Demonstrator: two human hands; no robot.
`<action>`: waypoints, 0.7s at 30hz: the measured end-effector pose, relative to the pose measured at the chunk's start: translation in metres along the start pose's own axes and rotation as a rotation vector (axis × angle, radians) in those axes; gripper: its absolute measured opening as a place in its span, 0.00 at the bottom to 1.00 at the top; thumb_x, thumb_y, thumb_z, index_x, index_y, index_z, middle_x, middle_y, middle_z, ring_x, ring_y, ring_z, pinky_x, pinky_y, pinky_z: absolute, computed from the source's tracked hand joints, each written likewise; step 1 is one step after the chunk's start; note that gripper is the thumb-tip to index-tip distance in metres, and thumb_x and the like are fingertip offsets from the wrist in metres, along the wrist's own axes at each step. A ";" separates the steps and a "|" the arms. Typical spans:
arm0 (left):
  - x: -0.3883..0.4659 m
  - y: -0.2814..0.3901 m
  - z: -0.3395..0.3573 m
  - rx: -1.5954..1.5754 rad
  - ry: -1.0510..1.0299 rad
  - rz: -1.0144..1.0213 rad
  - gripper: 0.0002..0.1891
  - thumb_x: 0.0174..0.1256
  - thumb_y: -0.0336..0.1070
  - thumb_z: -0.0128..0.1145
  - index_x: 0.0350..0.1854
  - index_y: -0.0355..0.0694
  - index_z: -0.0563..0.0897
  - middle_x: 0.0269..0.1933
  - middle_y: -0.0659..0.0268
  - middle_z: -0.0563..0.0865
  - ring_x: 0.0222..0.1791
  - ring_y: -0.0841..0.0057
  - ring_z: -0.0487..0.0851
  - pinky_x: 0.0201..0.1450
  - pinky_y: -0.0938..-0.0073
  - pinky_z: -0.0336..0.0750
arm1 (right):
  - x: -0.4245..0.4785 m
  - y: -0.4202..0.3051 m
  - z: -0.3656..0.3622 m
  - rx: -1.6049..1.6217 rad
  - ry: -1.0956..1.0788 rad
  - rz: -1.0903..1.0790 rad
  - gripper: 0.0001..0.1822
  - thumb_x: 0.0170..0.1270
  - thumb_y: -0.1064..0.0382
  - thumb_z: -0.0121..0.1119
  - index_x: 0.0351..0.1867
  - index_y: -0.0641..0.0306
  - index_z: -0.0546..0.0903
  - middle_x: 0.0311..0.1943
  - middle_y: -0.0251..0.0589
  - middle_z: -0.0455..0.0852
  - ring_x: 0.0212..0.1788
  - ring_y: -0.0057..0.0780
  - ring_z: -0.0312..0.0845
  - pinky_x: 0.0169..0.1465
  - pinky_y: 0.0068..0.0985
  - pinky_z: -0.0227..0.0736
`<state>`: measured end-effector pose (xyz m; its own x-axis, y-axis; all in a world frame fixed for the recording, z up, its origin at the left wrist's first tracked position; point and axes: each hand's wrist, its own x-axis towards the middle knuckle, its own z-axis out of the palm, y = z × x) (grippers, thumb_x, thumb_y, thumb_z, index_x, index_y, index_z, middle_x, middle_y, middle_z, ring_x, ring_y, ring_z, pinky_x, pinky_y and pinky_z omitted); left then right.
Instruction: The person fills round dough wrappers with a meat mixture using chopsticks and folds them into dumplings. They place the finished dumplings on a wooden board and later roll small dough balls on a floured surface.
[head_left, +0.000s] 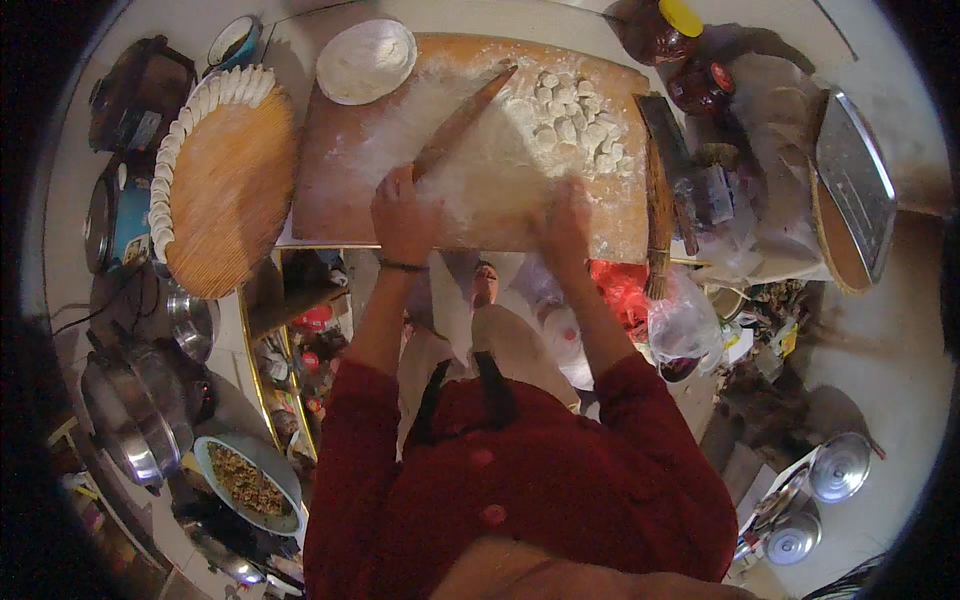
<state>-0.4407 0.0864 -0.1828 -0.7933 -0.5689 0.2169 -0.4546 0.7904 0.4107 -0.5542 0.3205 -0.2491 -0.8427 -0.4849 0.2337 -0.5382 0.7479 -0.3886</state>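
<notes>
My left hand (405, 214) is at the near left part of a floured wooden board (330, 202), beside the lower end of a tapered wooden rolling pin (469, 120); whether it grips the pin I cannot tell. My right hand (564, 221), blurred, is low over the board's near edge on the right; its fingers are not clear. Between the hands lies a pale, floury area (495, 176), perhaps dough. Several small cut dough pieces (566, 131) lie at the board's upper right. A bowl of flour (367, 61) rests at the upper left corner.
Shaped dumplings (169, 176) line the rim of a round woven tray (232, 187) on the left. A bowl of filling (247, 487) stands at the lower left, near metal pots (135, 420). Right of the board are a straw brush (658, 217), lidded jars (697, 86) and a metal-edged tray (855, 180).
</notes>
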 end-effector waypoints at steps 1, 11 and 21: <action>0.010 -0.006 0.015 0.053 0.057 0.007 0.31 0.52 0.45 0.68 0.60 0.39 0.76 0.57 0.54 0.78 0.57 0.55 0.76 0.60 0.54 0.70 | 0.006 -0.018 0.003 0.025 -0.103 -0.089 0.38 0.64 0.49 0.61 0.70 0.70 0.65 0.72 0.57 0.63 0.75 0.50 0.56 0.74 0.45 0.54; 0.057 -0.028 0.050 -0.063 0.069 -0.027 0.25 0.50 0.40 0.69 0.51 0.37 0.80 0.44 0.56 0.80 0.45 0.55 0.79 0.48 0.55 0.74 | 0.078 -0.031 0.018 0.238 -0.276 -0.553 0.31 0.58 0.54 0.65 0.62 0.65 0.75 0.68 0.51 0.70 0.69 0.44 0.66 0.68 0.40 0.66; -0.005 -0.116 0.014 0.169 0.254 -0.048 0.24 0.50 0.41 0.68 0.50 0.37 0.81 0.46 0.53 0.83 0.49 0.54 0.81 0.53 0.54 0.75 | 0.135 -0.003 -0.019 -0.205 -0.152 -0.220 0.17 0.57 0.61 0.65 0.48 0.60 0.83 0.45 0.43 0.81 0.44 0.42 0.82 0.41 0.38 0.78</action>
<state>-0.3894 0.0012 -0.2439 -0.6520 -0.6284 0.4244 -0.5673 0.7756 0.2769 -0.6664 0.2617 -0.1995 -0.7027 -0.6953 0.1508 -0.7115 0.6859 -0.1527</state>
